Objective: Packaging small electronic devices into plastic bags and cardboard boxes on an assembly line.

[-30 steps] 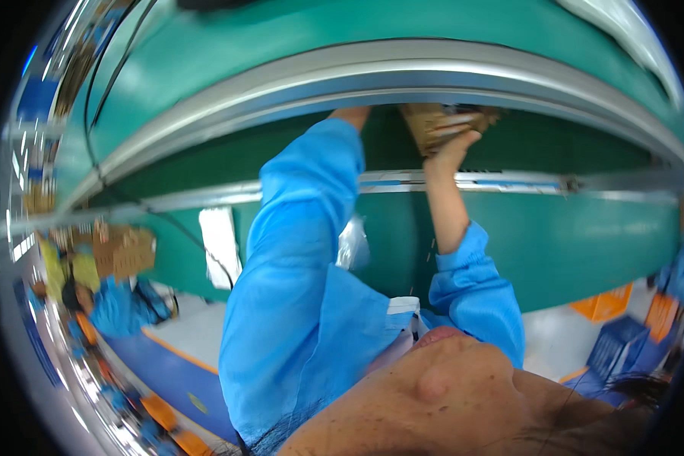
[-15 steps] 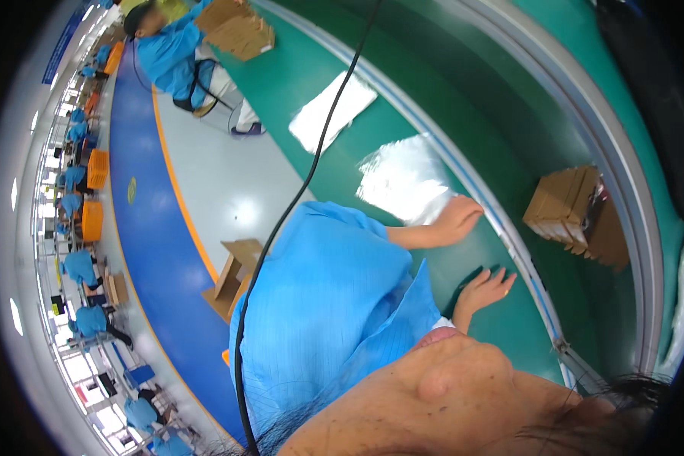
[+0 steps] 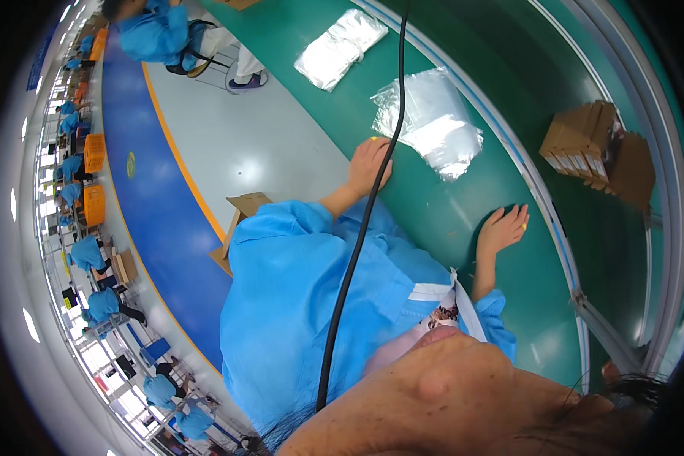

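Observation:
My left hand (image 3: 368, 164) is open at the near edge of the green tabletop (image 3: 425, 209), fingers slightly bent, with a small yellow patch at one fingertip. A black cable hangs across the view and passes in front of its side. Just beyond it lies a loose stack of clear plastic bags (image 3: 441, 125), shiny and spread out. To the right, my right hand (image 3: 503, 228) hovers over or rests on the tabletop, open with fingers apart. One of its fingers also carries a bit of yellow. Neither hand holds anything visible.
Another pile of plastic bags (image 3: 340, 49) lies farther left. Opened cardboard boxes (image 3: 581, 140) stand past the metal rail (image 3: 543, 194). The black cable (image 3: 357, 262) crosses in front. A co-worker (image 3: 156, 34) sits at upper left; a carton (image 3: 243, 209) stands beside me.
My left hand has drawn back from the plastic bags' far side to the table's near edge. My right hand stays open over the table. The whole view has shifted.

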A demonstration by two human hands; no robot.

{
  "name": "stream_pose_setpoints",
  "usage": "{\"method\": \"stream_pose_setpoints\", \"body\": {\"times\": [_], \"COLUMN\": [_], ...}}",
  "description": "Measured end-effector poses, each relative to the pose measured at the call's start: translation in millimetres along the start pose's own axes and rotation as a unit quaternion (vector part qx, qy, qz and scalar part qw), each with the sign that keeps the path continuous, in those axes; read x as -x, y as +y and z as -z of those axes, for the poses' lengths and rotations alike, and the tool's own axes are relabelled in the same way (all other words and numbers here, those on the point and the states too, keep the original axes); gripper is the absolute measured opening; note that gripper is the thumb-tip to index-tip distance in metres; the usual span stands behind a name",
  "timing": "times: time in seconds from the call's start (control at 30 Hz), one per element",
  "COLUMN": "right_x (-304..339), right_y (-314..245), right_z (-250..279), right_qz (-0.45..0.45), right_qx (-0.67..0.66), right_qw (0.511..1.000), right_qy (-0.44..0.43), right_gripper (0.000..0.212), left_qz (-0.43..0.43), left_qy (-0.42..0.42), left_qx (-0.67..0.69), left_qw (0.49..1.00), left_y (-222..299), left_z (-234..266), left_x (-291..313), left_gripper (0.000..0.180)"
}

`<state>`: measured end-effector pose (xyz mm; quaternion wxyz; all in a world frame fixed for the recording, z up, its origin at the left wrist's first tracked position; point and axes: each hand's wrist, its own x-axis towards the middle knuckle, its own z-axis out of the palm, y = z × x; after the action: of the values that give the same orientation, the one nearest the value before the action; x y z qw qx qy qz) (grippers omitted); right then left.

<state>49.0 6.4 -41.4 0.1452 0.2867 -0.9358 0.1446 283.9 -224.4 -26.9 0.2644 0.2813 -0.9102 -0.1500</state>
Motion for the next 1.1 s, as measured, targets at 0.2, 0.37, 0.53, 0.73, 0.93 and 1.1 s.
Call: {"method": "stream_pose_setpoints", "body": {"times": [0.2, 0.37, 0.53, 0.73, 0.93, 1.1], "right_x": [-72.1, -109.7, -99.4, -97.8, -99.0, -97.8], "right_y": [-75.8, -142.3, -160.6, -163.3, -161.5, -163.8], "right_z": [-19.1, -73.1, -62.9, -57.7, -63.1, -81.4], "right_qz": [0.129, 0.146, 0.201, 0.238, 0.235, 0.294], "right_qx": [-0.249, -0.198, -0.144, -0.184, -0.195, -0.179], "right_qw": [0.959, 0.965, 0.957, 0.927, 0.924, 0.918], "right_qy": [-0.047, -0.091, -0.152, -0.224, -0.232, -0.199], "right_gripper": [0.033, 0.045, 0.063, 0.074, 0.074, 0.073], "left_qz": [-0.008, -0.006, 0.073, 0.205, 0.245, 0.284], "left_qy": [-0.029, -0.082, 0.023, 0.045, -0.172, -0.140], "left_qx": [-0.003, -0.022, -0.005, 0.007, -0.061, -0.122], "left_qw": [1.000, 0.996, 0.997, 0.978, 0.952, 0.941], "left_y": [6.8, 15.8, -29.8, -71.7, -52.0, -38.4], "left_z": [-1.0, -0.6, 3.0, -27.1, -20.7, -41.1], "left_x": [-4.4, -42.1, -64.9, -143.2, -132.9, -125.8], "left_gripper": [0.038, 0.048, 0.027, 0.021, 0.031, 0.018]}}
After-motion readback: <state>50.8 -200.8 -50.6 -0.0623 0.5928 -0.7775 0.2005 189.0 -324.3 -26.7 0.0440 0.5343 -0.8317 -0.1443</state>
